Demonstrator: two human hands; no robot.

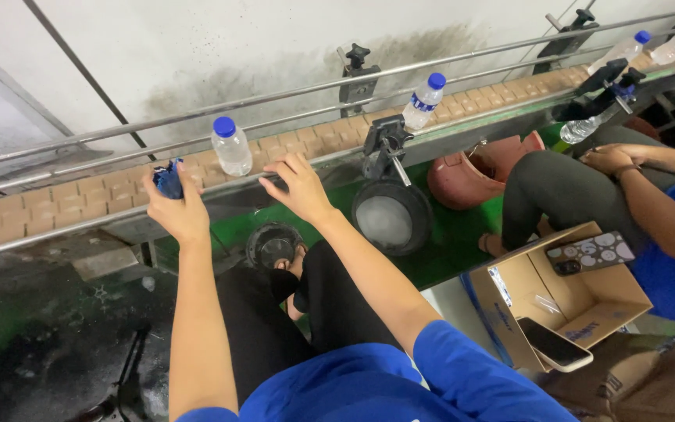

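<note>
Nearest the camera, the person's blue sleeves and dark trousers fill the lower frame. To the right an open cardboard box [587, 301] sits on the floor with one phone [554, 344] lying on its front flap and another phone in a patterned case [591, 252] on its back flap.

The left hand [177, 205] is raised at the near guide rail [64, 232], fingers closed around a bunch of small blue wrappers [168, 179]. The right hand [297, 186] rests on the same rail, fingers loosely spread and holding nothing.

Just beyond the hands, a clear bottle with a blue cap [230, 146] stands upright on the tan slatted conveyor [33, 203], between the two hands. Farther right a second bottle [423, 101] stands on the belt, and more bottles [626, 50] stand at the far end. A seated co-worker's arm [650, 199] rests on a knee there.
</note>
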